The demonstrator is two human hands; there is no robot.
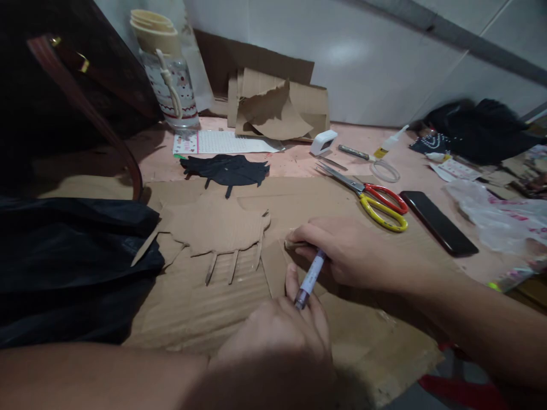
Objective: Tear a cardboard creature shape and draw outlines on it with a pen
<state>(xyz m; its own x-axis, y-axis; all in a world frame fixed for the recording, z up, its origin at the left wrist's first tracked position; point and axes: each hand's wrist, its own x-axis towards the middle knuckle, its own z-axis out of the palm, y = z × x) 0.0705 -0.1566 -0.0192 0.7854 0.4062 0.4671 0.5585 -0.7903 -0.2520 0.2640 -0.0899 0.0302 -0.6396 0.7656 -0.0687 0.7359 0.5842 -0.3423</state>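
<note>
My left hand is low in the middle, its fingers closed round a purple pen that slants up to the right. The pen's upper end reaches my right hand; whether it touches cannot be told. My right hand is closed, with a small tan piece of cardboard at its fingertips. Both hands are over a large cardboard sheet. To their left lies an animal-shaped cardboard cutout with thin legs and a tail. A similar black cutout rests behind it.
Scissors with red and yellow handles lie beyond my right hand, beside a black phone. A bottle, folded cardboard and a glue bottle stand or lie at the back. Black fabric covers the left side.
</note>
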